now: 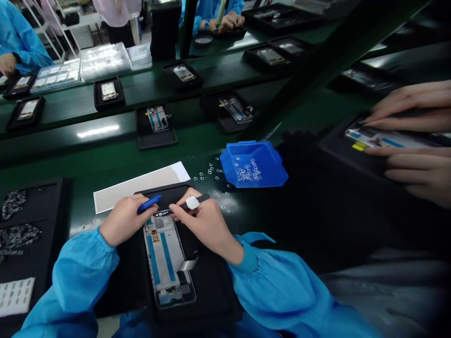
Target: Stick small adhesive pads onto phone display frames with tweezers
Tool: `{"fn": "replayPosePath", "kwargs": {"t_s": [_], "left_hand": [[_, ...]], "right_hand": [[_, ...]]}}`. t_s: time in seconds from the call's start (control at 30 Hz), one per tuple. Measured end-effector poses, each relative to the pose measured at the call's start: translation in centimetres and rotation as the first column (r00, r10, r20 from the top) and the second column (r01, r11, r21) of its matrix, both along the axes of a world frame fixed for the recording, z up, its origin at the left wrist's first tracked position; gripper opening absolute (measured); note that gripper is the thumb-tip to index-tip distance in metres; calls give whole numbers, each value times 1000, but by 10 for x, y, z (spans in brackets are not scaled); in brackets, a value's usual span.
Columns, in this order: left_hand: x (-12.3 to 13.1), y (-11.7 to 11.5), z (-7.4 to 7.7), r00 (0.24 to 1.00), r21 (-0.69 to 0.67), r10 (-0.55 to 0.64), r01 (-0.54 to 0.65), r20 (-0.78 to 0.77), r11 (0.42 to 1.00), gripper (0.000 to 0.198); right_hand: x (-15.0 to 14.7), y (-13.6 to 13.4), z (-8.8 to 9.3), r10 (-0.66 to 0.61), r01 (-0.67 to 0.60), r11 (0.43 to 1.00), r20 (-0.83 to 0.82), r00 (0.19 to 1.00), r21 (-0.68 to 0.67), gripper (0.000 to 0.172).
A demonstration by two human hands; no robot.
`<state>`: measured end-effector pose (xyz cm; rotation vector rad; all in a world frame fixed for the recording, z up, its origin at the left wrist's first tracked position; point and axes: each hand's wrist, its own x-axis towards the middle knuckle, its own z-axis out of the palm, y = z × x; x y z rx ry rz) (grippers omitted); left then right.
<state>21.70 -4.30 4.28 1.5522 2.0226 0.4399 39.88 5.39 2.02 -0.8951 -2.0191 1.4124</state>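
Observation:
A phone mid-frame (162, 246) with blue strips lies in a black tray (211, 286) in front of me, a ribbon cable sticking out on its right. My left hand (123, 218) is closed around a blue pen-shaped tool (149, 204), its fingers at the upper left corner of the phone mid-frame. In my right hand (207, 227) is a slim black tool, seemingly tweezers (203, 198), with a white piece (192, 202) on it. The fingers of that hand are at the phone's top edge. My fingertips hide both tools' working ends.
A blue bin (255, 164) of small clear rings stands beyond my right hand, with loose rings beside it. Behind the tray lies a pale card (141, 185). Black parts fill a tray (52, 211) at left. A co-worker's hands (416, 136) handle another phone at right.

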Motion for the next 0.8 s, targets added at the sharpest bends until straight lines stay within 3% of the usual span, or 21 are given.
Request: {"fn": "replayPosePath", "kwargs": {"t_s": [0.3, 0.8], "left_hand": [[0, 3, 0, 995, 53, -73, 76, -68, 996, 20], [5, 8, 5, 989, -45, -76, 71, -127, 996, 17]], "right_hand": [[-4, -2, -2, -27, 27, 998, 9, 1000, -52, 22], [-3, -3, -1, -16, 14, 999, 66, 998, 35, 23]]}}
